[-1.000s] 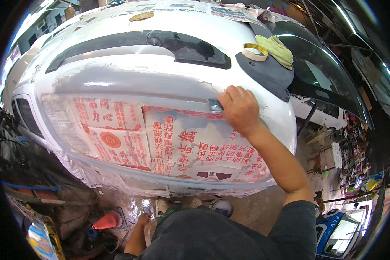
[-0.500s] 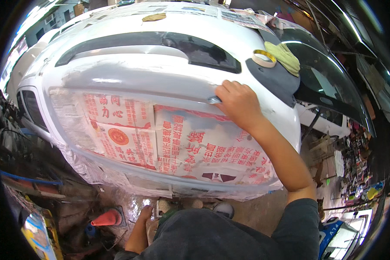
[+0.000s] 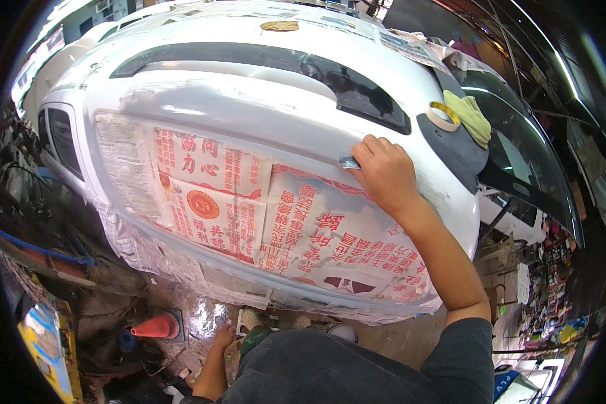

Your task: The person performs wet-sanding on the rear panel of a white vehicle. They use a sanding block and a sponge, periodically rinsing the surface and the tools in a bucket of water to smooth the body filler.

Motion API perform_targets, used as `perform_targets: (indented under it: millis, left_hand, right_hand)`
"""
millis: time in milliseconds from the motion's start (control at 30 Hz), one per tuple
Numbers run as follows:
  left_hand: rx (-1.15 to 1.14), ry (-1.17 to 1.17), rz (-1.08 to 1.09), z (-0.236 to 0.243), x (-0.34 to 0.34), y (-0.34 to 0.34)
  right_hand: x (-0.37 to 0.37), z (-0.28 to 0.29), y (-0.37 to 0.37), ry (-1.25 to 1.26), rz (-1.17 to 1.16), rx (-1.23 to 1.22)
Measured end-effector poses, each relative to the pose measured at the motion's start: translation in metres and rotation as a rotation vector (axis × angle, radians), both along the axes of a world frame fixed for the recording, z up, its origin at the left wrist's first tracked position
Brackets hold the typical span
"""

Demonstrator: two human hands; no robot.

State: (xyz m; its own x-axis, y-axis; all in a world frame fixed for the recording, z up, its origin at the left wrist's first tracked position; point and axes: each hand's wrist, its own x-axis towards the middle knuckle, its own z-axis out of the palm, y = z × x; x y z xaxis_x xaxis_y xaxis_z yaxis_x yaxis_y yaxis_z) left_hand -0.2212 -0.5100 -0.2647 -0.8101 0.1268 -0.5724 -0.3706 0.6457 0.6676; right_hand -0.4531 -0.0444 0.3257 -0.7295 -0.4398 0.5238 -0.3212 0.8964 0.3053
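My right hand [image 3: 387, 172] grips a small grey-blue pad [image 3: 349, 162] against the grey primed band [image 3: 236, 124] on the white vehicle body [image 3: 283, 94]. Just below the band, red-printed paper sheets [image 3: 209, 202] cover a large side panel. My left hand [image 3: 225, 332] hangs low beside my body, below the panel's lower edge, too small to tell if its fingers are closed. Right of my right hand, a roll of masking tape [image 3: 443, 116] and a pale green cloth [image 3: 466, 114] lie on a dark grey corner piece [image 3: 444, 155].
A raised dark glass hatch [image 3: 532, 175] juts out at the right. An orange cone [image 3: 158, 326] stands on the floor at lower left, beside a yellow panel [image 3: 47, 343]. Cluttered shelves [image 3: 565, 283] line the far right. A folded brown cloth [image 3: 279, 26] lies on the roof.
The view has shifted, so the vehicle appears further right. My right hand with the pad has moved a little leftward along the primed band.
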Motion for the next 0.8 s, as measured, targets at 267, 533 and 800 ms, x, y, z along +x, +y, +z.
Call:
perform_targets:
  millis: [267,533,800]
  left_hand:
    - [0.022,0.078,-0.132,0.006,-0.051,0.025]
    - [0.192,0.033,0.012,0.11,-0.057,0.039]
    - [0.255,0.31,-0.064,0.193,-0.089,0.065]
  right_hand:
    - [-0.076,-0.007,-0.095,0.117,0.124,-0.079]
    - [0.013,0.018,0.028,-0.111,-0.031,-0.001]
    - [-0.058,0.023,-0.056,-0.117,0.215,-0.031]
